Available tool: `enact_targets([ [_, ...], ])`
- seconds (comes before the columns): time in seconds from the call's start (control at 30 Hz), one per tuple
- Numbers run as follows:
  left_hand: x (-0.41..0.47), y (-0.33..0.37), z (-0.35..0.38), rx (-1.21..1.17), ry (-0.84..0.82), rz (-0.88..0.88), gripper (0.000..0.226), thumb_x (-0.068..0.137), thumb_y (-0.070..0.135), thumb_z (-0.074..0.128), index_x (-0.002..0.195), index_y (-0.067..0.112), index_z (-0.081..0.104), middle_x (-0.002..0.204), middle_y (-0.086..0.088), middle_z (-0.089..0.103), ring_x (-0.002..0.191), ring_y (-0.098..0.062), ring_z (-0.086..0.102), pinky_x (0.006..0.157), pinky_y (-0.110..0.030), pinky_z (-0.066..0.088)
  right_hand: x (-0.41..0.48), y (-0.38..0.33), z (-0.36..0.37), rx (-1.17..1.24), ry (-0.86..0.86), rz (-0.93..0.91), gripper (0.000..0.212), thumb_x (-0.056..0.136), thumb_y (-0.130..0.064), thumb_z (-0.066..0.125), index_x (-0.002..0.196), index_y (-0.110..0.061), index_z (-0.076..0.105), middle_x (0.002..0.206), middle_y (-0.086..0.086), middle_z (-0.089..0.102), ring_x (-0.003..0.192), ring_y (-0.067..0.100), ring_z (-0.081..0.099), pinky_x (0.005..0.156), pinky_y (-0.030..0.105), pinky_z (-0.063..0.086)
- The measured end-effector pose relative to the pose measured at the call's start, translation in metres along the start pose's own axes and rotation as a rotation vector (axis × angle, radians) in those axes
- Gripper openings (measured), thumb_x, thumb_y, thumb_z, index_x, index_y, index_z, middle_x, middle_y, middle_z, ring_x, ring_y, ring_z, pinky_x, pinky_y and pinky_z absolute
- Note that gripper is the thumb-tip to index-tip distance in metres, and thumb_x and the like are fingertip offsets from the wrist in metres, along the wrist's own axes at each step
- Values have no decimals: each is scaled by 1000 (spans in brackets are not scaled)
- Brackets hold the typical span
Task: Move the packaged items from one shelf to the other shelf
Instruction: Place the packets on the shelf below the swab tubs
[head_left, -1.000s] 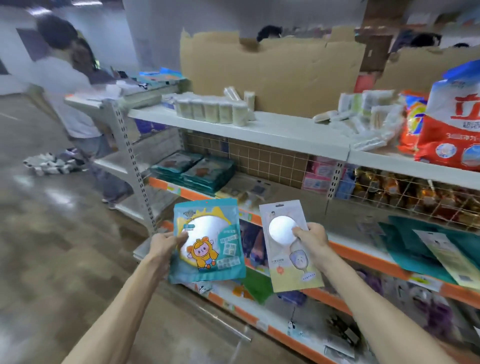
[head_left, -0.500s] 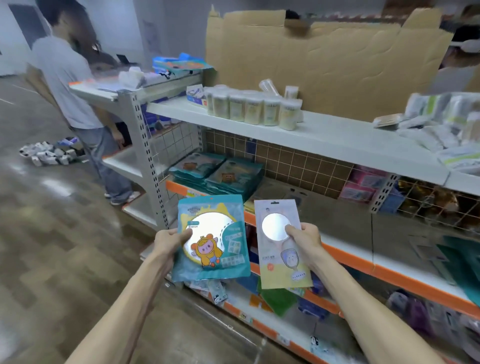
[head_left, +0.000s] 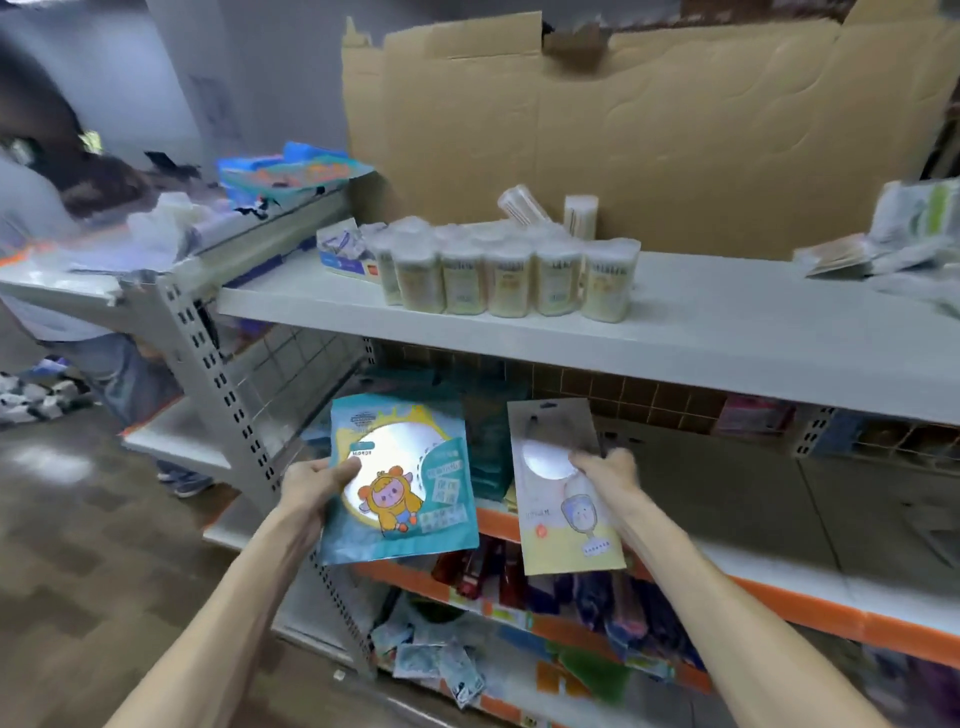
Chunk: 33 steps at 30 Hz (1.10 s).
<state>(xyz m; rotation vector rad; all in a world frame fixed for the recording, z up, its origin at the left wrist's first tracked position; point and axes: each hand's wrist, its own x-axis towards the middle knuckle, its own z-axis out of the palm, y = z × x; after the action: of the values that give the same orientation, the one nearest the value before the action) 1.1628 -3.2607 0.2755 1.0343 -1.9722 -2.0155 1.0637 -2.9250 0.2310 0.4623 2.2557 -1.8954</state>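
While cardboard (head_left: 675, 145) backs the white shelf (head_left: 727, 322), clear tubs (head_left: 509, 280) stand on it.

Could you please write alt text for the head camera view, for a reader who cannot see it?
A person holds two flat packets: the left hand grips a teal cartoon packet, the right hand a pale yellow packet. Behind them, wrapped tubs stand on a white shelf backed by cardboard.

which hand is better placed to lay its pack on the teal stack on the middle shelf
Left, probably. The left hand holds the teal pack just in front of the matching teal stack. The right hand holds the pale yellow pack further right, past the stack.
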Motion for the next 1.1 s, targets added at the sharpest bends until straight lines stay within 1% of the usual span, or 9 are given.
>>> enact_targets([
  [0.17, 52, 7, 23, 54, -89, -31, 13, 87, 8, 70, 88, -5, 70, 79, -19, 74, 66, -32, 70, 60, -39, 59, 26, -11, 18, -15, 80, 140, 13, 90, -15, 65, 86, -3, 61, 84, 9, 60, 73, 20, 55, 58, 22, 43],
  [0.27, 91, 13, 31, 45, -131, -38, 26, 79, 14, 79, 83, -7, 65, 86, -20, 72, 73, -34, 67, 73, -46, 57, 30, -9, 23, 48, 144, 172, 24, 90, -24, 69, 102, -6, 61, 93, 8, 62, 91, 25, 59, 80, 30, 47],
  [0.33, 116, 17, 37, 86, -174, -30, 31, 71, 15, 83, 82, -3, 61, 85, -21, 67, 70, -30, 62, 69, -42, 52, 31, -5, 23, 61, 215, 194, 33, 88, -25, 71, 114, -7, 61, 107, 9, 65, 102, 27, 62, 90, 33, 48],
  [0.47, 145, 32, 58, 61, -203, -19, 17, 76, -10, 71, 90, -9, 62, 90, -23, 66, 67, -29, 63, 65, -35, 54, 32, -5, 18, 50, 359, 181, 44, 88, -27, 71, 125, -7, 58, 112, 11, 64, 98, 28, 60, 81, 33, 47],
  [0.6, 167, 34, 68, 44, -306, -31, 29, 76, -4, 77, 103, -7, 66, 100, -23, 69, 74, -27, 65, 75, -39, 56, 33, -4, 23, 45, 445, 161, 40, 90, -25, 69, 124, -9, 59, 108, 10, 62, 94, 26, 56, 78, 31, 43],
  [0.77, 185, 40, 80, 145, -347, -27, 42, 79, 3, 77, 116, -9, 62, 109, -26, 67, 67, -23, 59, 56, -31, 48, 40, -14, 36, -32, 468, 112, 20, 92, -21, 65, 107, -8, 63, 100, 15, 64, 86, 27, 57, 69, 31, 44],
  [0.9, 192, 36, 93, 183, -344, -4, 33, 84, 8, 73, 111, -6, 62, 82, -16, 64, 59, -23, 54, 38, -24, 43, 74, -6, 41, -92, 440, 81, 35, 82, -27, 68, 101, 2, 64, 91, 20, 65, 84, 32, 64, 70, 43, 49],
  [1.03, 202, 24, 107, 72, -396, 31, 21, 85, 2, 70, 103, -2, 60, 95, -17, 65, 75, -28, 63, 51, -32, 53, 121, 34, 52, -52, 381, 94, 38, 82, -34, 69, 112, -16, 52, 102, 7, 57, 87, 21, 59, 72, 30, 51],
  [1.1, 205, 19, 110, 49, -411, 27, 9, 87, 0, 67, 88, 5, 60, 85, -12, 64, 72, -25, 62, 50, -31, 53, 122, 38, 64, -104, 411, 61, 44, 79, -35, 68, 111, -6, 58, 108, 16, 63, 94, 28, 62, 80, 42, 54],
])
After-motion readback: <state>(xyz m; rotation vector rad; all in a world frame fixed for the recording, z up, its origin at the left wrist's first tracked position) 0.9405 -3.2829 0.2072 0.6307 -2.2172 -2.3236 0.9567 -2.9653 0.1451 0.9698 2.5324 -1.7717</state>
